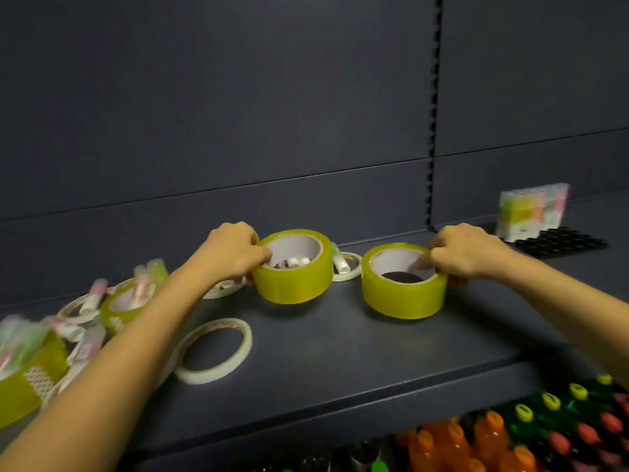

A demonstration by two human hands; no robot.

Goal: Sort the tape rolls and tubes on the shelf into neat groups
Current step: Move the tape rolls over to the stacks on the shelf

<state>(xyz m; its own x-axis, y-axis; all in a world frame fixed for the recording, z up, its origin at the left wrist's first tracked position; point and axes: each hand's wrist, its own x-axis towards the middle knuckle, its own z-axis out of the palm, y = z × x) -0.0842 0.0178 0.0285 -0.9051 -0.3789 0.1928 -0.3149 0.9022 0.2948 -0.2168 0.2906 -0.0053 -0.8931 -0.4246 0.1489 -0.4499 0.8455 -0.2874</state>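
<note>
My left hand [231, 250] grips a wide yellow tape roll [294, 277] by its rim, held tilted just above the dark shelf [340, 342]. My right hand [466, 250] grips a second wide yellow tape roll [401, 291] by its rim, fingers inside the core; this roll rests on or just above the shelf. A thin white tape roll [214, 349] lies flat near the front. Behind the held rolls lies another thin white roll [350, 265] with a small tube [340, 264] on it. At the left, more yellow rolls [119, 308], white rolls and tubes [95, 291] lie jumbled.
A wrapped pack of tubes [531, 209] stands at the back right beside a black dimpled tray [561, 240]. The shelf's back panel rises close behind. Below the front edge stand rows of orange, green and red bottles [510, 434].
</note>
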